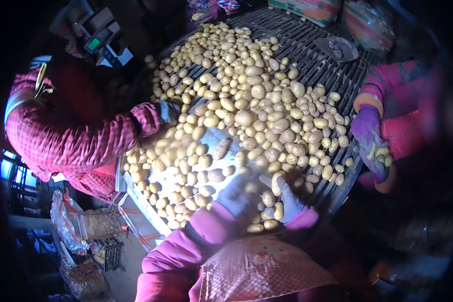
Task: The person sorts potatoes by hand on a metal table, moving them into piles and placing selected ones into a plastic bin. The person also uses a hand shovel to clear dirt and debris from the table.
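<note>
Standing beside them, I see the potatoes [246, 118] heaped across the slatted desk [312, 45], thickest in the middle and spilling down toward the near edge, where a shiny metal plate [220, 151] shows through the gaps. The person's left hand [239, 194], in a grey glove, lies spread and flat over the potatoes at the near edge. It is blurred, so it looks to be sweeping rather than gripping. The right hand [288, 197] sits just beside it with the fingers loosely apart among a few potatoes. The view is too soft for me to tell whether it pinches one or only rests on them. To do this well, I judge the hands should work a shallow layer, rolling each potato so every side shows, and should lift a bad one with the fingertips rather than raking a whole handful. Pushing hard near the edge could knock good ones off the desk. A co-worker's hand [167, 111] reaches in from the left in a red checked sleeve, and a purple glove [367, 131] on the right cups some small potatoes, so each reach is best kept short and to the near patch.
</note>
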### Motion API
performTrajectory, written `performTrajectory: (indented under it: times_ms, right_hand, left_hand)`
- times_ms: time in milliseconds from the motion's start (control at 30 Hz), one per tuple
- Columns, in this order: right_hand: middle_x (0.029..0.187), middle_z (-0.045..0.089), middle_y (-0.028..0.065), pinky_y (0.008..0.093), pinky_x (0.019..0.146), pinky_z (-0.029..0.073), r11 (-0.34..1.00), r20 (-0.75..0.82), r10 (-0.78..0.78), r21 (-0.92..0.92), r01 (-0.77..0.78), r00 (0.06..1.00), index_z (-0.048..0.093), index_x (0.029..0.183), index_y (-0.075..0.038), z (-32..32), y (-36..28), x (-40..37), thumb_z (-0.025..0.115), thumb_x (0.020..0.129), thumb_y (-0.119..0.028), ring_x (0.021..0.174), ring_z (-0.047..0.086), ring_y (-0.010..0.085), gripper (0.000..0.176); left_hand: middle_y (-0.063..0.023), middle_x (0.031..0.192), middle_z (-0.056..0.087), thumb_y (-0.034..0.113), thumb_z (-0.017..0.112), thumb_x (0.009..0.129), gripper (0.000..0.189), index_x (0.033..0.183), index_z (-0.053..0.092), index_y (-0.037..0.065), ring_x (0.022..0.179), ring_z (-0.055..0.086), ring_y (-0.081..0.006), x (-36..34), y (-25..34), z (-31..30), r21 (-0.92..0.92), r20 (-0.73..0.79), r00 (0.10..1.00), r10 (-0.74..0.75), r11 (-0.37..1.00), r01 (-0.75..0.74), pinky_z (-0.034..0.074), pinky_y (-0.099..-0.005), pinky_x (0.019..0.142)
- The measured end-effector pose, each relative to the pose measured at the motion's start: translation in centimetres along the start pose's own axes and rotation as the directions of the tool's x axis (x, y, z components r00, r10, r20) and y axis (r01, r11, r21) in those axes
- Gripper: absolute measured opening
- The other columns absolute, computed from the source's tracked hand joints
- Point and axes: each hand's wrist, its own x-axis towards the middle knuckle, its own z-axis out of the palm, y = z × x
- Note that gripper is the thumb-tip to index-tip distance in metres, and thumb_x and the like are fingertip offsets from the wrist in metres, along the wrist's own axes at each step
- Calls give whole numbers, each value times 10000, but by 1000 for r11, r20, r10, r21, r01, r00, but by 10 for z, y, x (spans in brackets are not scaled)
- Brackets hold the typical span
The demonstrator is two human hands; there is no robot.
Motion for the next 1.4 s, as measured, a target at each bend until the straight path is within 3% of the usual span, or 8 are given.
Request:
performTrajectory:
  times_ms: [67, 267, 600, 800, 933, 1200, 1233, 1400]
  right_hand:
    - [777, 525, -4, 237, 487, 396, 980, -196, 146, -102, -168, 970, 499, 1316, -159, -6, 3, 2, 425, 976, -535, 672, 489, 112, 512]
    - [966, 545, -52, 187, 599, 397, 994, -45, 61, -93, -65, 997, 515, 1282, -120, -3, 11, 9, 465, 974, -504, 697, 442, 44, 495]
    - [977, 525, 14, 344, 706, 476, 968, 649, -145, 248, -27, 747, 563, 1147, -186, -25, -2, 30, 455, 1011, -160, 884, 511, 178, 175]
    - [1075, 626, 53, 260, 769, 482, 847, 96, -265, -452, 279, 960, 480, 1315, 1, -7, -5, 4, 457, 1016, -291, 842, 568, 116, 419]
    - [1037, 505, 77, 274, 681, 508, 867, 369, 108, 419, -269, 923, 515, 1213, -136, -48, 10, 30, 486, 1005, -232, 905, 540, 165, 230]
    - [871, 516, 66, 323, 711, 476, 992, 66, 80, 90, -86, 995, 489, 1034, -96, -35, 7, 9, 420, 1019, -345, 837, 549, 211, 259]
    - [911, 539, 72, 305, 698, 458, 967, 118, 55, 242, -83, 991, 492, 1153, -101, -45, 21, 2, 424, 1004, -405, 855, 555, 228, 345]
    - [1067, 632, 68, 329, 675, 513, 956, -71, -176, 227, 188, 982, 540, 1243, -112, 1, 21, -47, 446, 997, -426, 834, 605, 218, 410]
  left_hand:
    - [-118, 999, 644, 117, 633, 864, 342, 1201, 584, 91, 879, 650, -232, -9, 8, -7, 695, 272, 961, 50, 680, -232, 527, -354, 755]
    - [-92, 1085, 591, 224, 644, 734, 361, 1068, 617, 91, 878, 617, -319, -1, -6, -31, 563, 713, 516, 475, 52, -825, 490, -429, 564]
    - [-167, 1060, 607, 259, 530, 922, 284, 1162, 591, 120, 958, 601, -385, 86, 13, -16, 781, 213, 933, 291, 524, -341, 488, -465, 826]
    - [-163, 1274, 485, 404, 547, 876, 435, 1273, 524, 228, 1093, 559, -402, 143, 72, 22, 977, 213, 942, -260, 64, -203, 478, -505, 887]
    - [-173, 1281, 479, 382, 552, 869, 407, 1246, 527, 228, 1095, 563, -399, 138, 66, 27, 975, 204, 943, -263, -26, -219, 486, -496, 878]
    - [-177, 1398, 414, 376, 624, 822, 513, 1306, 518, 243, 1253, 460, -377, 100, 77, 27, 878, 337, 871, -358, -216, -428, 417, -520, 996]
    - [-168, 1407, 400, 387, 633, 811, 490, 1269, 550, 236, 1253, 449, -396, 136, -15, 7, 964, -116, 976, -183, 217, 155, 398, -488, 1032]
    - [-177, 1231, 533, 353, 665, 794, 460, 1183, 592, 118, 1146, 564, -352, 110, -7, -23, 941, 221, 975, -26, 269, -206, 499, -445, 911]
